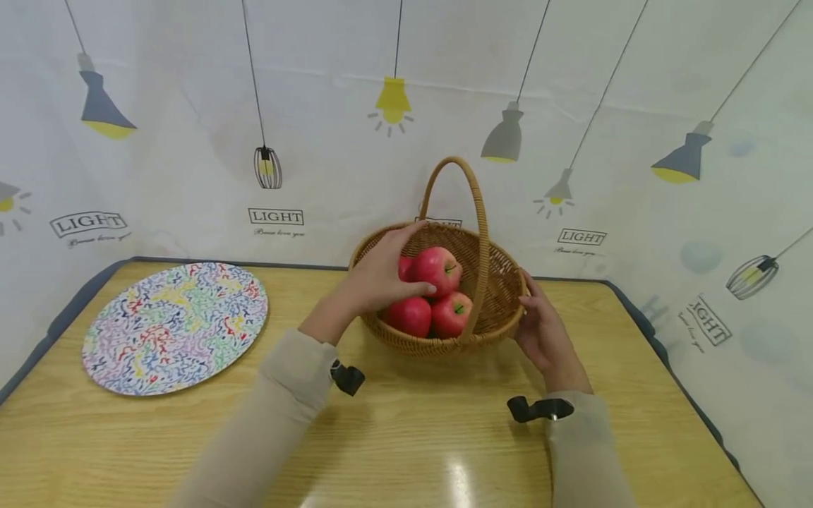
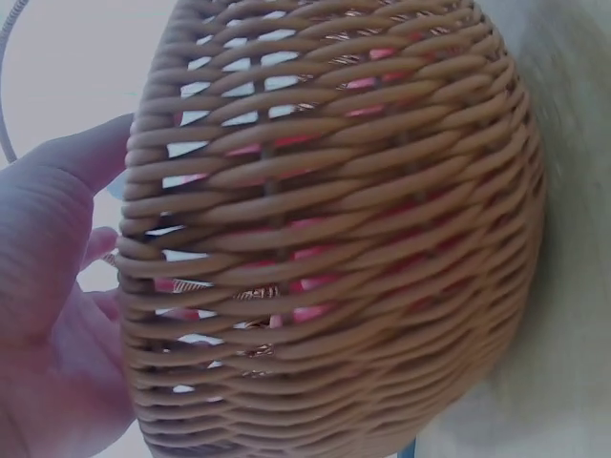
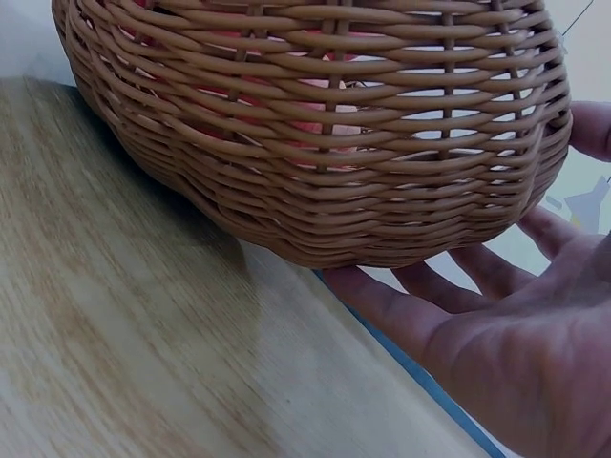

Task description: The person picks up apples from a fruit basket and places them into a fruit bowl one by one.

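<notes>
A brown wicker basket [image 1: 502, 282] with a tall arched handle holds several red apples [image 1: 438, 270], grouped on its left side. My left hand [image 1: 375, 275] reaches over the left rim into the basket, fingers spread, its thumb lying across the apples. In the left wrist view, the woven wall [image 2: 334, 229] hides much of that hand's fingers. On the other side, my right hand [image 1: 545, 328] holds the basket, thumb at the rim and fingers [image 3: 391, 310] under the base. The right wrist view shows the basket's underside tilted, with that side raised off the table.
A round plate [image 1: 178, 328] with a colourful squiggle pattern lies left of the basket on the wooden table [image 1: 406, 430]. Behind the table hangs a white backdrop [image 1: 330, 127] printed with lamps. Dark edging [image 1: 305, 265] runs along the table's back and sides.
</notes>
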A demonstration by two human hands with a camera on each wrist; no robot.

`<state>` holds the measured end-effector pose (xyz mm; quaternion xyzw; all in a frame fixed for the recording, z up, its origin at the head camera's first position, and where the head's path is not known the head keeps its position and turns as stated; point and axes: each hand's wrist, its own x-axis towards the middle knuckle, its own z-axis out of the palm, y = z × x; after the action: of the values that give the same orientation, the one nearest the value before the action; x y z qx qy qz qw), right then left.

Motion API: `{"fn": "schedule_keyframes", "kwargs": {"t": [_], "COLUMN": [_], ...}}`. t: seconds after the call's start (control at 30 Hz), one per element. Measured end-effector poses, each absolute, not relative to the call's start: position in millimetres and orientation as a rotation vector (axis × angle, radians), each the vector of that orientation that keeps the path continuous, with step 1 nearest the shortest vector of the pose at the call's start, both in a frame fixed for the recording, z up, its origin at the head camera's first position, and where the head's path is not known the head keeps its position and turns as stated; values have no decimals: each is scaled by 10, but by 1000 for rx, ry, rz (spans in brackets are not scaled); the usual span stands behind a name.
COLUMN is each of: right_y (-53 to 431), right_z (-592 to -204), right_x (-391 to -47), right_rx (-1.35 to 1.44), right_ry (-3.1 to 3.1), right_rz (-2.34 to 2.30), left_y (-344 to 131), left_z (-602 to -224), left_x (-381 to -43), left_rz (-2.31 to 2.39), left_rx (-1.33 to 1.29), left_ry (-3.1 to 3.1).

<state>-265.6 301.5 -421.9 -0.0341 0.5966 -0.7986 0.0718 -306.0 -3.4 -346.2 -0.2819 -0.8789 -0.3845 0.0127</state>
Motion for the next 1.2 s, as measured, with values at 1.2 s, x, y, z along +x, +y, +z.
{"fn": "schedule_keyframes", "kwargs": {"t": [1.2], "right_y": [2990], "right_z": [-4184], "right_x": [-2672], "right_rx": [-19], "right_ry": [1696], "right_rz": [-2477], "left_y": [265], "left_z": [-3291], "left_x": [-3540], "left_rz": [-1246], "left_rx": [-1379], "left_ry": [-2937]}}
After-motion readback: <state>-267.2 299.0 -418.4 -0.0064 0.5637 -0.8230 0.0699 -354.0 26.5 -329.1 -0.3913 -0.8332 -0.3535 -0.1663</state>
